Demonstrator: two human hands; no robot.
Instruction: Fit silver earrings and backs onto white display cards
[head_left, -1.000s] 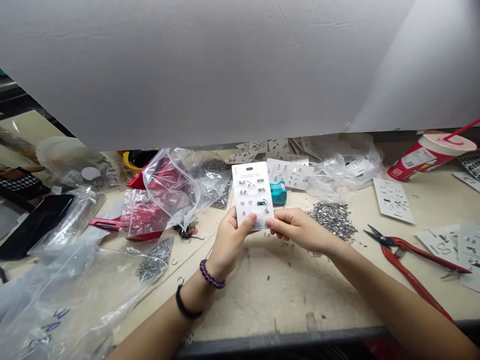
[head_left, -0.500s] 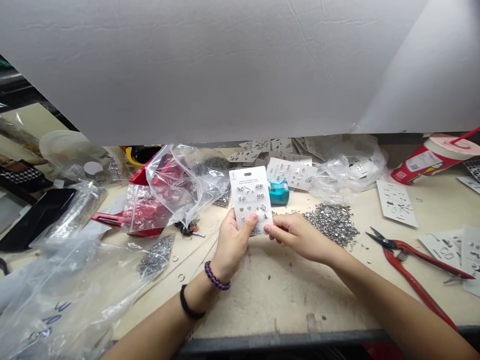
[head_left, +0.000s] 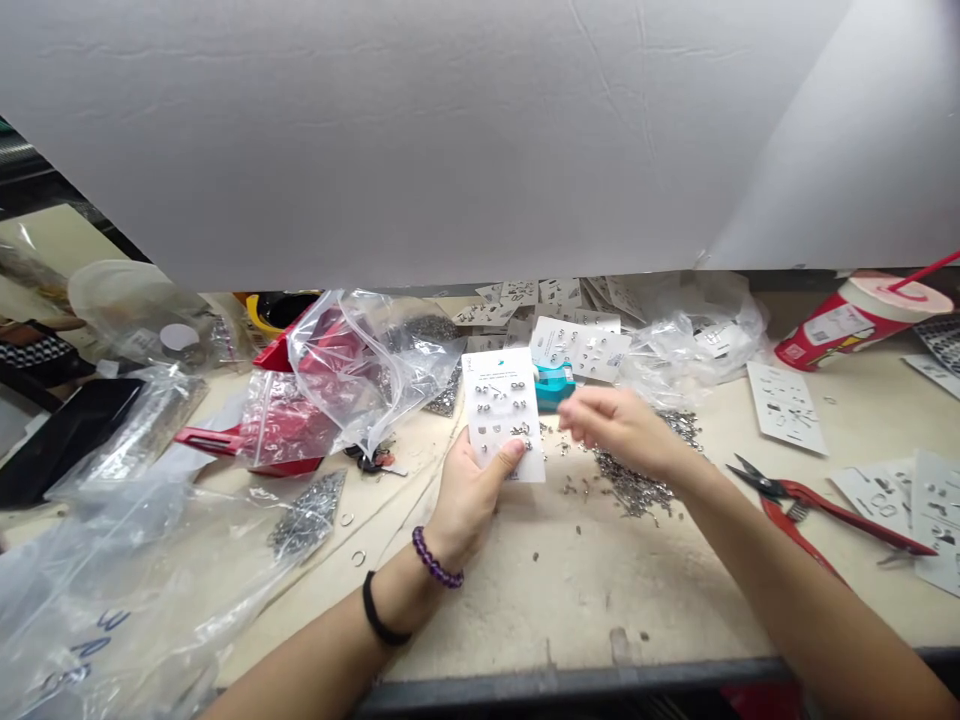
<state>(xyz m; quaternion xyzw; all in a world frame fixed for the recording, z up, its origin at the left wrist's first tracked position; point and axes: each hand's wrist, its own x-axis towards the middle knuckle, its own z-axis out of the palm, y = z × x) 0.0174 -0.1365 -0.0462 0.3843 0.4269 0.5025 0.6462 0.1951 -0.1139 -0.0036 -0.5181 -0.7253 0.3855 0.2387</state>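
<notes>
A white card [head_left: 501, 405] with rows of small metal earrings stands tilted up in my left hand [head_left: 472, 490], thumb on its front near the bottom. My right hand [head_left: 619, 430] is off the card, to its right, its fingers curled together and slightly blurred; whether they hold something small I cannot make out. Below and behind that hand lies a pile of small metal pieces [head_left: 637, 485]. A teal object [head_left: 553, 387] sits just behind the card, partly hidden by it.
Red-handled snips [head_left: 855, 510] and earring cards [head_left: 787, 408] lie at the right, with a red cup [head_left: 855, 322] behind. Clear bags [head_left: 360, 370] and a red scoop [head_left: 210, 438] are at the left. More cards [head_left: 581, 347] and plastic are at the back.
My right hand has come off the card and moved right and up, over the metal pile. The card in my left hand is slightly lower.
</notes>
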